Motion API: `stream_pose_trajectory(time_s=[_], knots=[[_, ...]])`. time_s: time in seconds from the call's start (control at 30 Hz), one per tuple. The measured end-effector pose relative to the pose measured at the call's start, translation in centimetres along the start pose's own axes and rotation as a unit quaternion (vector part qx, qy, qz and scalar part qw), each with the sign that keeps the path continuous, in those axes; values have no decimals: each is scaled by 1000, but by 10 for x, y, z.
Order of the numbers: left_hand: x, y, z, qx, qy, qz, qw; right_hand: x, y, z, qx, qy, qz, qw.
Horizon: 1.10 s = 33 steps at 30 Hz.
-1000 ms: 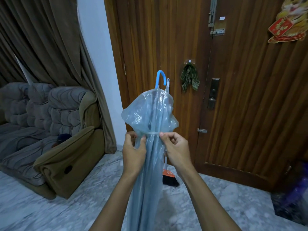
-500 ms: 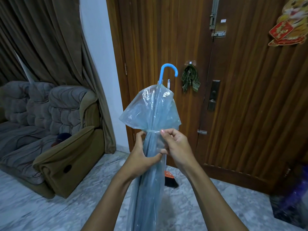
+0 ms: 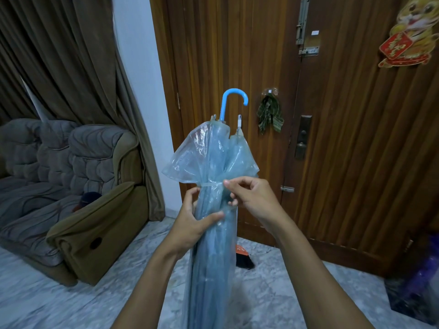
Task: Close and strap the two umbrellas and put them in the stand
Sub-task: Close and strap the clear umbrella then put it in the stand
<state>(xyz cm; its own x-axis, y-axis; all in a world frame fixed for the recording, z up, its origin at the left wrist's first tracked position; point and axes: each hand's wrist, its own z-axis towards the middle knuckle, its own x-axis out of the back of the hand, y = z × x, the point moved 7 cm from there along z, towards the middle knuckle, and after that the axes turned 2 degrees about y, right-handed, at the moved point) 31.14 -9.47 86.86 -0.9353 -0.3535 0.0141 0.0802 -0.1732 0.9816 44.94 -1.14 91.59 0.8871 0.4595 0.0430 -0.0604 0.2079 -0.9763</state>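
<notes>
I hold the umbrella (image 3: 209,233) up in front of me, with its handle (image 3: 234,100) at the top. The bottom end goes out of the picture, low down. It stands in the air between the sofa (image 3: 71,186) on my left and the door (image 3: 344,138) ahead.

My left hand (image 3: 194,219) is wrapped round the folded part, thumb across the front, just under the strap (image 3: 210,184). My right hand (image 3: 251,198) has curled fingers, and it pinches the strap at its right end. The strap is thin and pale and goes tight round the umbrella. Above it the plastic puffs out like a skirt.

The floor (image 3: 47,300) has open room between the sofa arm and the door. A small brush (image 3: 243,257) lies on it near the door, just behind the umbrella. Something dark and purple (image 3: 418,281) sits in the low right corner; I cannot tell what it is.

A red and gold decoration (image 3: 408,36) is stuck high on the door. It has gold writing, but it is too blurry to read. A tiny white label (image 3: 315,32) by the bolt (image 3: 307,32) is too small to read.

The umbrella is clear blue plastic, shiny and crinkly. Its handle is a smooth blue hook. The door is brown wood with long grooves. A green cloth (image 3: 269,115) hangs on it. The sofa is soft and puffy. The curtain (image 3: 59,55) is brown with deep folds. The floor is grey stone with swirls.
</notes>
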Motion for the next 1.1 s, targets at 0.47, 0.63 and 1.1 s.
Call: stream_pose_trajectory(time_s=[0.47, 0.63, 1.1], knots=[[15, -5, -1, 12, 85, -200, 976, -9, 21, -8, -25, -13, -35, 999], [10, -6, -6, 22, 29, -297, 954, -11, 28, -6, -43, -10, -19, 999], [36, 5, 0, -26, 163, 44, 985, -25, 9, -8, 4, -35, 48, 998]])
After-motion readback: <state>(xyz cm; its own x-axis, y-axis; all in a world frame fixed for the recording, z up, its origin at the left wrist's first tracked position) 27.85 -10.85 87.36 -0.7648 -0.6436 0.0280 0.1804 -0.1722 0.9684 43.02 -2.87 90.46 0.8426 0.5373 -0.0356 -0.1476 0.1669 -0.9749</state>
